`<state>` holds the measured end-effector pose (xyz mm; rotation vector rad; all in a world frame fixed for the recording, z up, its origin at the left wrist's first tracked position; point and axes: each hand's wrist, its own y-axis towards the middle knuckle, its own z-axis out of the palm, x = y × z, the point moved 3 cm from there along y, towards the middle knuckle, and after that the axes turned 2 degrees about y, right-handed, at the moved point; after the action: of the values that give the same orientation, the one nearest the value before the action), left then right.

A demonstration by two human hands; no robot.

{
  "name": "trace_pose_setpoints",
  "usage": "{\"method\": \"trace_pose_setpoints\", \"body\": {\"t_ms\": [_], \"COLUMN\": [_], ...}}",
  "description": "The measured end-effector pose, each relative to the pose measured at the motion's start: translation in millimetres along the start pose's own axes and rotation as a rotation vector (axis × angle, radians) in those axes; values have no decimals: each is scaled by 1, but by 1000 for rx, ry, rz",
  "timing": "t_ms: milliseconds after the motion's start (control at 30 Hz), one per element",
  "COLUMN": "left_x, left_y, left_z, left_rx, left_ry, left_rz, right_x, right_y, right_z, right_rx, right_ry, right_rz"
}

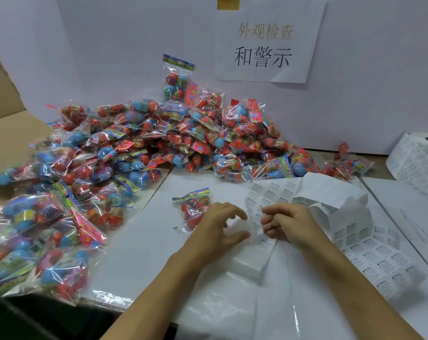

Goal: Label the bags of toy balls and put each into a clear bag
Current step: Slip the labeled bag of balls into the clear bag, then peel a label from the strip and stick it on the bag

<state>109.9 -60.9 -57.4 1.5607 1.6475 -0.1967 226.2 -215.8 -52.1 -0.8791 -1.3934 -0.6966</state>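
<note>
- One bag of toy balls [195, 209] lies on the white work surface [144, 241], near centre, its printed header strip pointing far-left.
- The left hand [218, 227] rests over the near-right part of this bag, fingers spread and loosely bent; whether it holds anything cannot be told.
- The right hand [289, 222] sits just right of the left hand, fingers curled, pinching the strip of warning labels [264, 204].
- This label strip runs from the hands to the right, crumpled, and continues as a flat label sheet [379, 256] at the near right.
- Clear bags [245, 310] lie flat under both forearms at the near edge.
- A large pile of bagged toy balls [159, 133] fills the far and left area, spilling from an open cardboard box [9, 128] at the left.
- A label roll [416, 155] stands at the far right.
- A paper sign [267, 42] with printed characters hangs on the white back wall [122, 45].
</note>
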Motion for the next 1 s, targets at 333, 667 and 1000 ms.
{"method": "trace_pose_setpoints", "body": {"t_ms": [333,667,1000], "left_x": [14,10,3], "left_y": [5,3,5], "left_z": [-15,-15,-14], "left_rx": [-119,165,106], "left_ry": [-779,-804,-807], "left_rz": [-452,-533,-610], "right_x": [12,12,16], "right_y": [-12,-18,-22], "right_z": [3,10,7], "right_rx": [60,135,70], "right_ry": [-318,-521,-473], "right_rz": [-386,-519,-586]}}
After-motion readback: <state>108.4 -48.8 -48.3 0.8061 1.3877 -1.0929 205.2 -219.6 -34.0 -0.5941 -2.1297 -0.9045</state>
